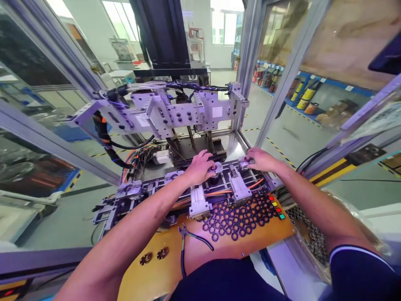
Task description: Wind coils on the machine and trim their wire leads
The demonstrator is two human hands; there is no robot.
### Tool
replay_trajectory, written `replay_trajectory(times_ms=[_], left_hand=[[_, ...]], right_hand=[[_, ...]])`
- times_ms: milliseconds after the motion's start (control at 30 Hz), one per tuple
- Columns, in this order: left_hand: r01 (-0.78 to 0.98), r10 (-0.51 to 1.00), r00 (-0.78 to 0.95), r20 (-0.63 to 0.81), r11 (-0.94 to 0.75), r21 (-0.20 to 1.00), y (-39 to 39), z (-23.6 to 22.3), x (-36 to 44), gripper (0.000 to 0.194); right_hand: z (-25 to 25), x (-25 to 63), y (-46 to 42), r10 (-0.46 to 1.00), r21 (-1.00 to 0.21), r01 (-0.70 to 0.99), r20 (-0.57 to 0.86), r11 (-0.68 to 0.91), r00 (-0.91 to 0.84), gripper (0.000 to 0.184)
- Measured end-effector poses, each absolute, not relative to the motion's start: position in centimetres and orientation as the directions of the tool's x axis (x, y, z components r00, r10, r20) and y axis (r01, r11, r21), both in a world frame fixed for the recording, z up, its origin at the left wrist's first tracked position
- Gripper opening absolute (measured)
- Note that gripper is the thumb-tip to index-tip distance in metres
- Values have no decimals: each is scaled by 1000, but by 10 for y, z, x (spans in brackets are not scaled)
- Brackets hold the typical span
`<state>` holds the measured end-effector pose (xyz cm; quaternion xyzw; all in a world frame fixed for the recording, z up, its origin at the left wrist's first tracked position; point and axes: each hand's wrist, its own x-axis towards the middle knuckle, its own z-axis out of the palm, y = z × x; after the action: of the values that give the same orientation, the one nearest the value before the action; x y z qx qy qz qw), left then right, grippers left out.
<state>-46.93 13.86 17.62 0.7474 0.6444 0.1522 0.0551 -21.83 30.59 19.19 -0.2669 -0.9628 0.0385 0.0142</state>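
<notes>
My left hand (200, 168) reaches over the machine's rail, its fingertips closed at a small metal fixture block (218, 168). What those fingers pinch, if anything, is too small to make out. Further right, my right hand (262, 159) has its fingers drawn together on a similar fixture block (243, 164); anything between them is hidden. Grey metal slide blocks (241, 190) stand in front of the rail. Many dark rings (234, 221) lie spread on the tan work board (216, 255) nearer to me. Pliers (184, 234) with dark handles rest open to their left.
Two patterned discs (162, 253) lie at the board's left. Coloured square buttons (276, 205) line its right edge. A plate-like machine head (184, 115) with cables hangs beyond my hands. Metal frame posts (247, 62) flank the station. A plastic bag of small parts (310, 234) sits at right.
</notes>
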Motion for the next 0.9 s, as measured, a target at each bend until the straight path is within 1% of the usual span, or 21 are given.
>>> replay_trajectory(times_ms=[233, 333, 433, 567, 667, 767, 900], left_hand=[[954, 989, 145, 34, -149, 259, 148, 177, -470, 20], [951, 989, 148, 11, -145, 272, 149, 173, -471, 22], [944, 989, 147, 19, -146, 296, 150, 168, -474, 20], [928, 989, 122, 85, -143, 343, 153, 167, -474, 15], [911, 984, 78, 159, -135, 389, 150, 172, -468, 11], [887, 966, 25, 256, -140, 440, 130, 184, -456, 12], [852, 920, -43, 390, -169, 495, 75, 205, -440, 14]], right_hand=[[186, -222, 316, 499, -163, 504, -70, 849, -864, 23], [189, -223, 318, 493, -201, 499, -80, 843, -866, 21], [191, -224, 321, 502, -244, 507, -90, 826, -860, 20], [194, -228, 325, 520, -311, 522, -97, 794, -849, 23], [202, -230, 328, 538, -379, 523, -75, 763, -839, 22], [215, -228, 321, 554, -466, 495, -12, 734, -833, 19], [224, -218, 277, 539, -594, 383, 102, 707, -836, 21]])
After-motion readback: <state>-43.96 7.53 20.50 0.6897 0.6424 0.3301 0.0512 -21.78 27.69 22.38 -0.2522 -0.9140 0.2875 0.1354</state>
